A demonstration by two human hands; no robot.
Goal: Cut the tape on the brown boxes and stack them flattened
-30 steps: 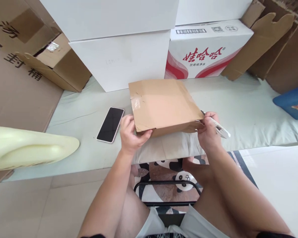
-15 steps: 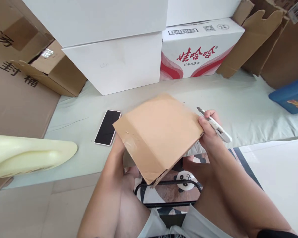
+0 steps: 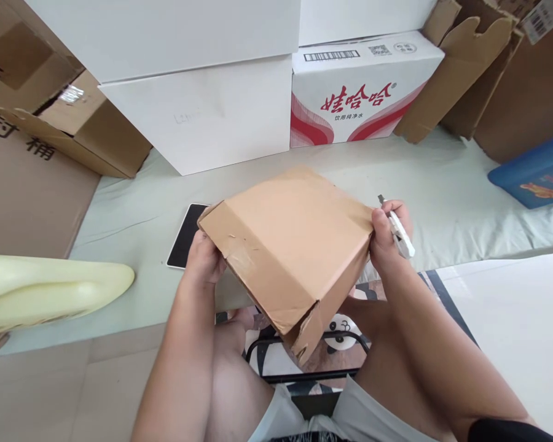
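Note:
A brown cardboard box [image 3: 295,233] is held up at a tilt above my lap, its near corner pointing down toward me. A torn flap [image 3: 309,334] hangs loose at that corner, and tape marks show on the left side. My left hand [image 3: 205,255] grips the box's left corner, its fingers partly hidden beneath. At the right corner, my right hand [image 3: 389,230] pinches the cardboard with thumb and fingers. The same hand also holds a white utility knife [image 3: 400,236], its short blade pointing up and away from the box.
A black-screened phone [image 3: 184,236] lies left of the box on the pale cloth. White cartons [image 3: 203,116] and a red-and-white water carton [image 3: 350,110] stand behind. A pale yellow plastic object [image 3: 59,291] juts in from the left; a blue box [image 3: 539,175] sits right.
The box has turned and tipped, showing more of its near right side and loose flap. My left hand has come into view at its left corner, partly covering the phone.

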